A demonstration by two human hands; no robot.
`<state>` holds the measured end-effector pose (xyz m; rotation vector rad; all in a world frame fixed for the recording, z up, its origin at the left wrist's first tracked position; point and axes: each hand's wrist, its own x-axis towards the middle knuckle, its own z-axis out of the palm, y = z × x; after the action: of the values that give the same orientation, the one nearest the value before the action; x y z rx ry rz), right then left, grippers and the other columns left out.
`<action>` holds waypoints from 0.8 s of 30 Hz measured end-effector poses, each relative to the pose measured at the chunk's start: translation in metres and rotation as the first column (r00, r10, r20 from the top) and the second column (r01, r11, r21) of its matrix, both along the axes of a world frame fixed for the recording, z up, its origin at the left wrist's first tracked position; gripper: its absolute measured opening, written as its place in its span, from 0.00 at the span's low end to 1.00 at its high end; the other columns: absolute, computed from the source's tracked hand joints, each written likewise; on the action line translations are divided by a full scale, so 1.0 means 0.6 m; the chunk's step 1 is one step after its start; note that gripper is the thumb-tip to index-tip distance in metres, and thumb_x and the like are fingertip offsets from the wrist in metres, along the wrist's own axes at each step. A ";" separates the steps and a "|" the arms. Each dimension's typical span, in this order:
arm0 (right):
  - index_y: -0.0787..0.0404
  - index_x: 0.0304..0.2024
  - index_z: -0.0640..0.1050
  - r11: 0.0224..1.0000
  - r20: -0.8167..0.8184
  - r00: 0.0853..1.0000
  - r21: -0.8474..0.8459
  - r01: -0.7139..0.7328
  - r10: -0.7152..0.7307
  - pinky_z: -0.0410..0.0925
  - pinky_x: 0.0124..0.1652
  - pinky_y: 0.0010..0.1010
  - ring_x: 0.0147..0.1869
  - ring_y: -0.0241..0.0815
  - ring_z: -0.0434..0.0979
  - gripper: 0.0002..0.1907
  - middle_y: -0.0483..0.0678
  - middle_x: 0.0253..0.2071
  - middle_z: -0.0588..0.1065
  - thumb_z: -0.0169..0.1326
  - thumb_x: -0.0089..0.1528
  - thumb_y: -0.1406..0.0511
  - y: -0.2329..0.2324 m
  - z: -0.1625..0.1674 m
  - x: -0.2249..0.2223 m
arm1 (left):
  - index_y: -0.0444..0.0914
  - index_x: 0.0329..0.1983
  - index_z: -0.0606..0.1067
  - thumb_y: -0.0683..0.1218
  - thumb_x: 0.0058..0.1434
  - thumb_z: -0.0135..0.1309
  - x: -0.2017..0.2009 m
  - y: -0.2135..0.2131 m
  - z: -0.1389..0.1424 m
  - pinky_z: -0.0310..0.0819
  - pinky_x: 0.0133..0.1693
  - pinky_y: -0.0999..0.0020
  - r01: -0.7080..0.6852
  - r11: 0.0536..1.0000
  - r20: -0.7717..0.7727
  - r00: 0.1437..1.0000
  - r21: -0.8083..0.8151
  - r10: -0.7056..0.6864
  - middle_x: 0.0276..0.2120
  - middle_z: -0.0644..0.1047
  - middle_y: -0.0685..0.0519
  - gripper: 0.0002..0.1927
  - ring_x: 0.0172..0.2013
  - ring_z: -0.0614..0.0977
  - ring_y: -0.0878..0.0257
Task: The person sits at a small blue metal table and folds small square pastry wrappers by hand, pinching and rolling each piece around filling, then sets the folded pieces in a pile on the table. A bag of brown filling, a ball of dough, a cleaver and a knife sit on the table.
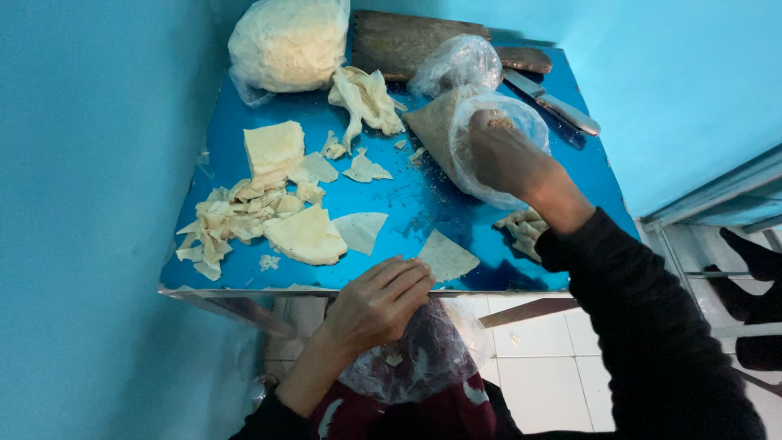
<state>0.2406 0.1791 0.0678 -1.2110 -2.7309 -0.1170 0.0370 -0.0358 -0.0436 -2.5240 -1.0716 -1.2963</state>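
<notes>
My right hand reaching into clear filling bag, fingers buried, grip unclear. My left hand flat, open, beside triangular pastry sheet. Folded pieces under right wrist; sheet stacks remain beyond left.

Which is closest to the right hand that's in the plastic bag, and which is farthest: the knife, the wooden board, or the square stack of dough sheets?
From the right hand, in the head view:
1. The knife, just beyond the hand, by the table's right edge.
2. The wooden board, at the table's far edge.
3. The square stack of dough sheets, far over on the left side.
</notes>
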 end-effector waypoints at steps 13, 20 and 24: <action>0.76 0.56 0.62 0.990 -0.116 0.985 0.042 0.134 -0.128 0.74 0.33 0.49 0.35 0.60 0.81 0.20 0.64 0.31 0.78 0.50 0.64 0.75 -0.017 0.046 0.023 | 0.36 0.42 0.72 0.40 0.64 0.58 0.015 -0.006 0.032 0.74 0.44 0.53 -0.150 0.965 0.320 0.923 -0.215 0.215 0.41 0.73 0.46 0.06 0.44 0.77 0.45; 0.55 0.41 0.73 0.931 -0.416 0.870 -0.125 -0.343 0.264 0.76 0.40 0.37 0.46 0.51 0.83 0.13 0.60 0.44 0.77 0.64 0.59 0.69 -0.153 -0.017 0.018 | 0.35 0.37 0.71 0.41 0.60 0.62 0.017 -0.003 0.044 0.72 0.41 0.52 -0.154 0.934 0.317 0.912 -0.324 0.260 0.38 0.72 0.46 0.10 0.42 0.77 0.45; 0.65 0.51 0.66 0.882 -0.483 0.876 -0.406 -0.239 0.016 0.76 0.39 0.37 0.47 0.49 0.86 0.18 0.53 0.41 0.82 0.57 0.62 0.71 -0.217 -0.078 0.004 | 0.35 0.36 0.72 0.40 0.59 0.61 0.019 -0.002 0.045 0.71 0.41 0.51 -0.159 0.919 0.306 0.911 -0.361 0.278 0.37 0.73 0.46 0.09 0.41 0.77 0.45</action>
<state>0.2432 0.0488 0.0212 -0.9651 -2.4465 0.7769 0.0483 -0.0370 -0.0168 -2.3289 -1.7298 -1.6611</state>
